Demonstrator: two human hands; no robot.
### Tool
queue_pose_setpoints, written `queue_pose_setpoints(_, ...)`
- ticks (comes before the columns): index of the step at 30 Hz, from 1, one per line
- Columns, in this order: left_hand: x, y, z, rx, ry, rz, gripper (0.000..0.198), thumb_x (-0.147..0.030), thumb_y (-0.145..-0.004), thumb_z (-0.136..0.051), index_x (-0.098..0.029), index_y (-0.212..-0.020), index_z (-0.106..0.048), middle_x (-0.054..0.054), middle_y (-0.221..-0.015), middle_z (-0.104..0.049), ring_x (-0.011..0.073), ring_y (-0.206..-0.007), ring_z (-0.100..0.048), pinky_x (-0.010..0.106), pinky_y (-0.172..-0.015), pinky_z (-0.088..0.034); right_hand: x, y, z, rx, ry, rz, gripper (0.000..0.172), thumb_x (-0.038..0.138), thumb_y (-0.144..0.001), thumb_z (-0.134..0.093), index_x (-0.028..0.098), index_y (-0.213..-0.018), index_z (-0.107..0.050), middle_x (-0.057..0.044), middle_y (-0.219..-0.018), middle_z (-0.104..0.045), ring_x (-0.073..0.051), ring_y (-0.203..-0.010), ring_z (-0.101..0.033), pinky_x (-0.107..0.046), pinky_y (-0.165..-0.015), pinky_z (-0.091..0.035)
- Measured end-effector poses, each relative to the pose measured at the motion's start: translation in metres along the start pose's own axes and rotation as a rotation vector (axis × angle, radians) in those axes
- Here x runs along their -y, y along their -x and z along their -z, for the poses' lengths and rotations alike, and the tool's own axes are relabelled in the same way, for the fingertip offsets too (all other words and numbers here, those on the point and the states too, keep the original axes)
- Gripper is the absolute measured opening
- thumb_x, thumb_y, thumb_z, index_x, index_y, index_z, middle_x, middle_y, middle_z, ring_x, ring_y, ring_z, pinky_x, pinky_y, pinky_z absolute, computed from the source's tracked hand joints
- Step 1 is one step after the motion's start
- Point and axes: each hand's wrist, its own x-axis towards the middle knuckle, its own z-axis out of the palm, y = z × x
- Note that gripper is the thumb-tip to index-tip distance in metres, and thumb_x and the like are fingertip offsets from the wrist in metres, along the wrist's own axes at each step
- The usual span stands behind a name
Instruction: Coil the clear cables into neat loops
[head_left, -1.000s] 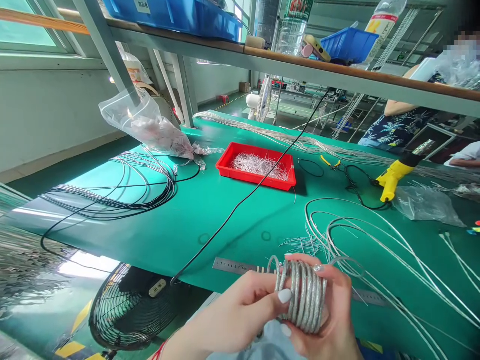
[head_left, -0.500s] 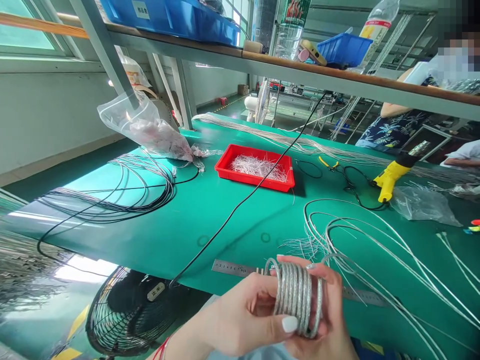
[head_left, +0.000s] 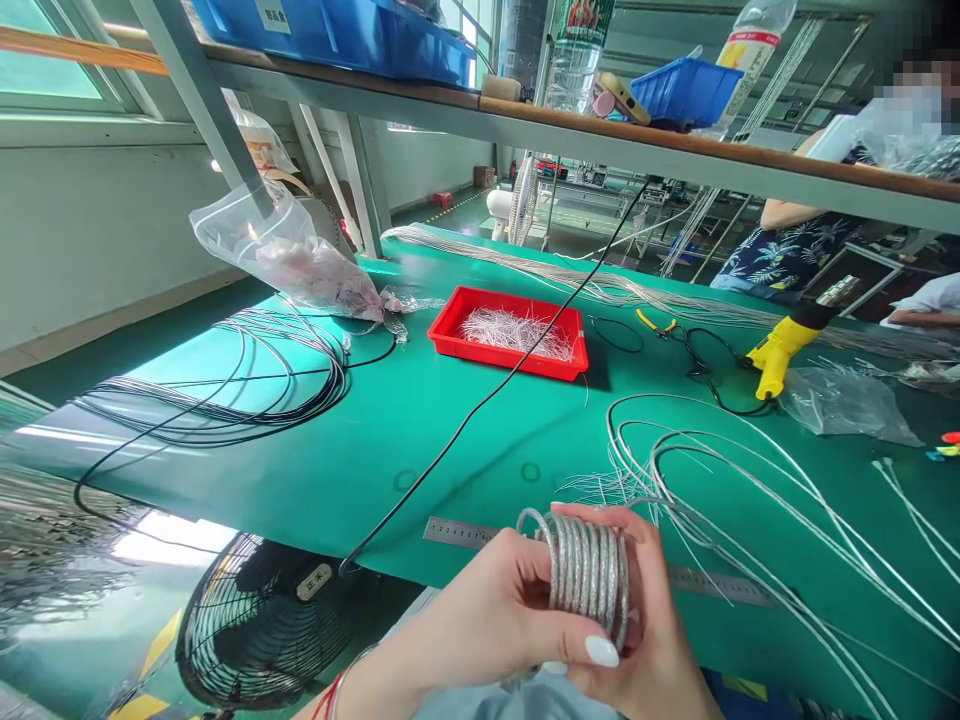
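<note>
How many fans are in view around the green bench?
2: a round, black-caged fan at lower left, past the near edge of the flat green bench, and a white fan beyond its far edge. Others may be hidden in the background.

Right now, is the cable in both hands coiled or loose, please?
Coiled: the cable forms neighbouring loops, held between the left hand and right hand.

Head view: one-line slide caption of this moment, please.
Left hand and right hand hold a coiled silvery cable at a green table, a red tray of thin strands beyond.
</note>
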Motion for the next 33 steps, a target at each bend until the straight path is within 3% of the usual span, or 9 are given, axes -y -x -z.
queue_pose_setpoints(4, 0.002, -0.003, 0.0, -0.038, -0.045, 0.051, 0.029, -0.039, -0.076, -0.077, -0.011, -0.085, -0.074, 0.0, -0.072, -0.057, 0.012, -0.066, -0.046, 0.023, -0.061, -0.036, 0.0, 0.0, -0.001, 0.007, -0.011, -0.048, 0.087, 0.034, -0.061, -0.088, 0.03, -0.132, -0.037, -0.015, -0.139, -0.049, -0.032, -0.117, -0.061, -0.038, -0.087, -0.059)
queue_pose_setpoints(8, 0.004, -0.005, -0.005, -0.076, 0.041, 0.018, 0.028, -0.036, -0.07, -0.081, -0.012, -0.084, -0.073, 0.0, -0.071, -0.057, 0.0117, -0.065, -0.046, 0.023, -0.06, -0.036, 0.002, 0.002, -0.001, 0.02, 0.066, -0.094, 0.1, 0.042, -0.06, -0.089, 0.032, -0.138, -0.027, -0.015, -0.137, -0.049, -0.029, -0.11, -0.065, -0.038, -0.084, -0.061)
queue_pose_setpoints(14, 0.005, -0.008, -0.001, -0.139, 0.209, 0.042, 0.031, -0.036, -0.073, -0.081, -0.01, -0.089, -0.075, 0.004, -0.07, -0.064, 0.0131, -0.065, -0.058, 0.024, -0.065, -0.046, 0.014, 0.0, 0.013, 0.102, 0.428, -0.048, 0.12, 0.023, -0.054, -0.091, 0.04, -0.148, -0.02, -0.01, -0.15, -0.04, -0.031, -0.121, -0.059, -0.035, -0.079, -0.063)
queue_pose_setpoints(17, 0.006, -0.01, 0.003, -0.148, 0.265, 0.044, 0.032, -0.037, -0.07, -0.083, -0.009, -0.084, -0.075, 0.006, -0.067, -0.066, 0.0124, -0.061, -0.059, 0.024, -0.062, -0.048, 0.017, -0.001, 0.018, 0.141, 0.667, 0.023, 0.109, 0.014, -0.058, -0.084, 0.044, -0.146, -0.027, -0.004, -0.148, -0.045, -0.03, -0.123, -0.058, -0.037, -0.082, -0.062)
queue_pose_setpoints(20, 0.007, -0.01, 0.005, -0.139, 0.291, 0.034, 0.031, -0.037, -0.068, -0.084, -0.01, -0.08, -0.074, 0.006, -0.067, -0.067, 0.0124, -0.06, -0.059, 0.022, -0.059, -0.048, 0.015, -0.003, 0.019, 0.123, 0.742, 0.107, 0.093, 0.016, -0.064, -0.077, 0.041, -0.142, -0.035, -0.001, -0.143, -0.05, -0.027, -0.126, -0.056, -0.037, -0.087, -0.061)
queue_pose_setpoints(27, 0.0, -0.006, 0.007, -0.075, 0.243, 0.083, 0.037, -0.033, -0.064, -0.087, -0.013, -0.092, -0.076, 0.006, -0.078, -0.072, 0.0152, -0.072, -0.064, 0.024, -0.069, -0.05, 0.013, -0.007, 0.016, 0.078, 0.631, 0.092, 0.075, 0.016, -0.068, -0.07, 0.033, -0.136, -0.043, -0.002, -0.136, -0.055, -0.021, -0.113, -0.063, -0.026, -0.08, -0.062)
queue_pose_setpoints(33, 0.0, -0.004, 0.007, -0.049, 0.212, 0.104, 0.038, -0.027, -0.063, -0.087, -0.015, -0.097, -0.076, 0.004, -0.083, -0.072, 0.0154, -0.079, -0.065, 0.024, -0.076, -0.051, 0.013, -0.008, 0.017, 0.08, 0.555, 0.089, 0.077, 0.01, -0.064, -0.064, 0.035, -0.134, -0.046, 0.0, -0.13, -0.059, -0.015, -0.091, -0.068, -0.022, -0.07, -0.061)
